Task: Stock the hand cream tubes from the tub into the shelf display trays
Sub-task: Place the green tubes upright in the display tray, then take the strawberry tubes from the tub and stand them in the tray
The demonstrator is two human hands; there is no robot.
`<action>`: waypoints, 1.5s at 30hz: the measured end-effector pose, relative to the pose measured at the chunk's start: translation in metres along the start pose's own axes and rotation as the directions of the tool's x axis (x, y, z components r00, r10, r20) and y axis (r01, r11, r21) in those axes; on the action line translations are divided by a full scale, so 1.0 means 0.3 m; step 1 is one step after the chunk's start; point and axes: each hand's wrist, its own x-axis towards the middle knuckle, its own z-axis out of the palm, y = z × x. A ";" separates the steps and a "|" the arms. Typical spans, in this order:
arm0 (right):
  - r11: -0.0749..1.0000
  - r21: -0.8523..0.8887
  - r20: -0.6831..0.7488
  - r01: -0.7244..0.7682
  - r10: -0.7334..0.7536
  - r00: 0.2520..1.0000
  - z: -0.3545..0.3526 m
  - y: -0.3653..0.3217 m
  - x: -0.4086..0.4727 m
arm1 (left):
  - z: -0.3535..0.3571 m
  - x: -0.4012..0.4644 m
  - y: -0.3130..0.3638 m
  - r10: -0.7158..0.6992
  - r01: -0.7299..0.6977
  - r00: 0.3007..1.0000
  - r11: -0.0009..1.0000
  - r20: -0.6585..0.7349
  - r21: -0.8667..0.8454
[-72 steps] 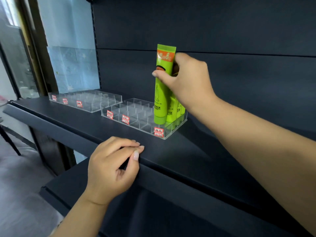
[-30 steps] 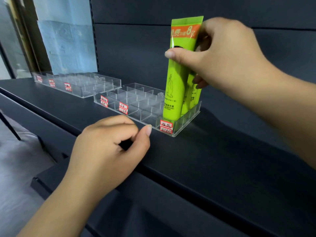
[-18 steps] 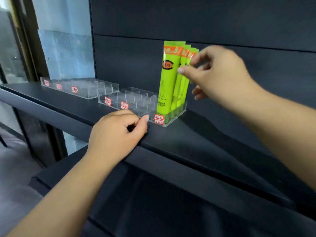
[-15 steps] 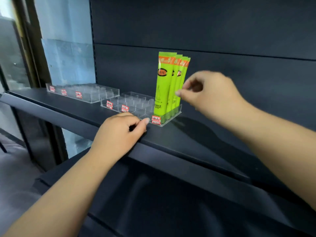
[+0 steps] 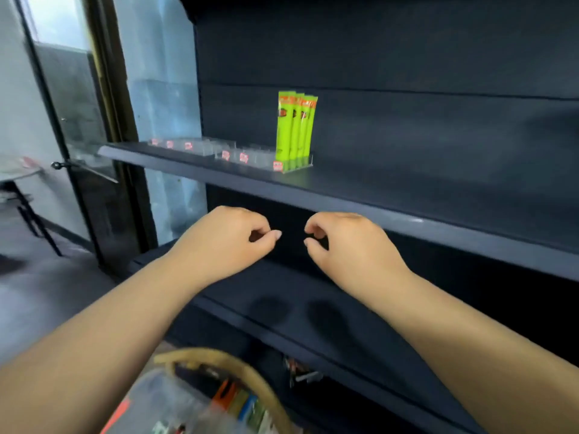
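Head view: the left hand [image 5: 225, 242] and the right hand [image 5: 351, 245] are held side by side in front of the lower shelf [image 5: 313, 308], loosely curled, with nothing gripped in either. Behind them, on the upper shelf [image 5: 360, 195], a row of green hand cream tubes [image 5: 296, 126] is stood upright in the right-hand column of the near display tray [image 5: 266, 161]; its other compartments appear unfilled, as does the far tray [image 5: 188, 145]. The tub [image 5: 219, 399] is cut off at the bottom edge, with blurred packs visible inside.

Risks, as judged: the standing tubes are tall and narrow and could be toppled if brushed while neighbouring slots are loaded. The light tray could be pushed back if unsteadied.

Tube count, label text and tub contents cannot be resolved through the blur.
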 end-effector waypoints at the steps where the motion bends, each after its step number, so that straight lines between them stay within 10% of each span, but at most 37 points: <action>1: 1.000 0.022 0.014 -0.016 0.015 1.000 0.007 -0.015 -0.062 | -0.005 -0.064 0.027 -0.019 0.019 0.999 1.000 0.042 0.004; 20: 0.963 0.073 0.630 -0.260 0.158 0.760 0.497 -0.394 -0.500 | 0.081 -0.840 -0.163 -0.235 0.250 0.848 0.968 0.476 0.034; 24: 0.935 0.014 0.695 -0.354 0.245 0.676 0.705 -0.445 -0.482 | 0.164 -0.930 -0.355 -0.098 0.126 0.885 0.992 0.455 -0.031; 27: 0.895 -0.047 0.731 -0.443 0.333 0.596 0.852 -0.459 -0.459 | 0.242 -0.964 -0.494 -0.189 0.171 0.722 0.981 0.665 0.093; 38: 0.569 -0.220 0.822 -0.792 0.546 0.164 1.257 -0.535 -0.541 | 0.575 -1.195 -0.903 -0.227 0.463 0.460 0.886 0.859 -0.013; 45: 0.142 -0.193 0.854 -0.971 0.512 -0.095 1.636 -0.570 -0.579 | 0.749 -1.373 -0.956 -0.310 0.511 0.479 0.859 0.821 0.027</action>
